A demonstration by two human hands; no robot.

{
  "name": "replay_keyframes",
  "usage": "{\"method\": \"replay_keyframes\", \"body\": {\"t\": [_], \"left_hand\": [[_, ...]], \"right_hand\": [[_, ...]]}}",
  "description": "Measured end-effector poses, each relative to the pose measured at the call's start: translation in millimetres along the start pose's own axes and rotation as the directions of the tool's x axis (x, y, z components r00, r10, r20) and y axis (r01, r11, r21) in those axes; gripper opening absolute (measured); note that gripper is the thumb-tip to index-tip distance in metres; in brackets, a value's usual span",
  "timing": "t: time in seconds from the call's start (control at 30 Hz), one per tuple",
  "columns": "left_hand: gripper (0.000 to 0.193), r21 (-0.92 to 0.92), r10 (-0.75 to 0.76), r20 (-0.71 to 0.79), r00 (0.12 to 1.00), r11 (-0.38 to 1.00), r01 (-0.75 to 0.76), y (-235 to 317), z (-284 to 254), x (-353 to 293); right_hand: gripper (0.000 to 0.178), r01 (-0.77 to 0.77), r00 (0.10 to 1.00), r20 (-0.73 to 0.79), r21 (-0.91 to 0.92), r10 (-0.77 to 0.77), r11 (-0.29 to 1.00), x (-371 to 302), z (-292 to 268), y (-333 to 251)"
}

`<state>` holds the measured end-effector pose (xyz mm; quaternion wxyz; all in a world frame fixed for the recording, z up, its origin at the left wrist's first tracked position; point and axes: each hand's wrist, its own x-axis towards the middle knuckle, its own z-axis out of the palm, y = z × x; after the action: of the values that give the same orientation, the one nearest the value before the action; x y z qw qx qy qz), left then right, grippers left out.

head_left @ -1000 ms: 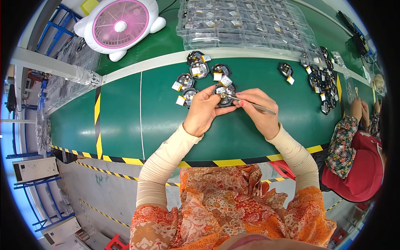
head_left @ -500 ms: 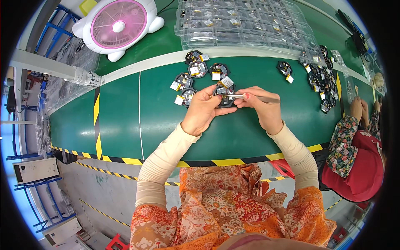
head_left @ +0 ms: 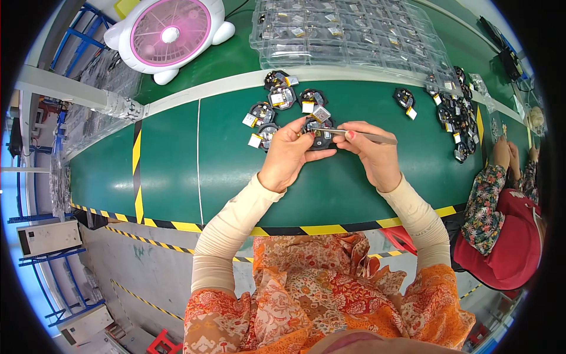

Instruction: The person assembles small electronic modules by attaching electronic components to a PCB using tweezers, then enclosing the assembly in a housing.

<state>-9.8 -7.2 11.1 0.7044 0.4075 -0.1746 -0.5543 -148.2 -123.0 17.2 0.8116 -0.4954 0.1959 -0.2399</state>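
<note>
My left hand (head_left: 287,154) grips a round black electronic housing (head_left: 321,140) by its left side, thumb on top and fingers beneath. A small silver battery pack (head_left: 320,113) juts from the housing's far edge. Pinched in my right hand (head_left: 372,154) is a pair of metal tweezers (head_left: 367,136), whose tips reach over the housing's inside. Exactly what the tips touch is too small to tell. Just beyond my left hand lie several similar housings (head_left: 282,98) with battery packs on the green work surface (head_left: 168,171).
A clear compartment tray (head_left: 348,50) of housings stands beyond the pale rail. One housing (head_left: 404,98) lies apart, near a pile of more (head_left: 457,121) at right. A pink-and-white fan (head_left: 171,35) sits back left. At far right a co-worker's hands (head_left: 506,152) are at the same bench.
The tweezer tips have shifted slightly toward the far side of the housing. My left hand keeps its grip, nearly still.
</note>
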Motion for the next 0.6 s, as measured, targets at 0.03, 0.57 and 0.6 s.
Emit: {"method": "replay_keyframes", "body": {"t": [0.03,0.57,0.6], "left_hand": [[0.028,0.0,-0.001,-0.001,1.0,1.0,0.001,0.1,0.8,-0.2],[0.034,0.084,0.042,-0.029,0.999,0.996,-0.039,-2.4,8.6,-3.0],[0.034,0.092,0.036,-0.028,0.999,0.995,-0.033,-2.7,8.5,-2.8]], "right_hand": [[0.023,-0.001,1.0,-0.001,0.0,0.001,1.0,0.1,0.0,-0.2],[0.023,-0.105,0.99,-0.074,0.138,0.116,0.985,-0.3,-0.5,1.6],[0.022,-0.104,0.99,-0.08,0.133,0.115,0.986,-0.5,0.0,1.1]]}}
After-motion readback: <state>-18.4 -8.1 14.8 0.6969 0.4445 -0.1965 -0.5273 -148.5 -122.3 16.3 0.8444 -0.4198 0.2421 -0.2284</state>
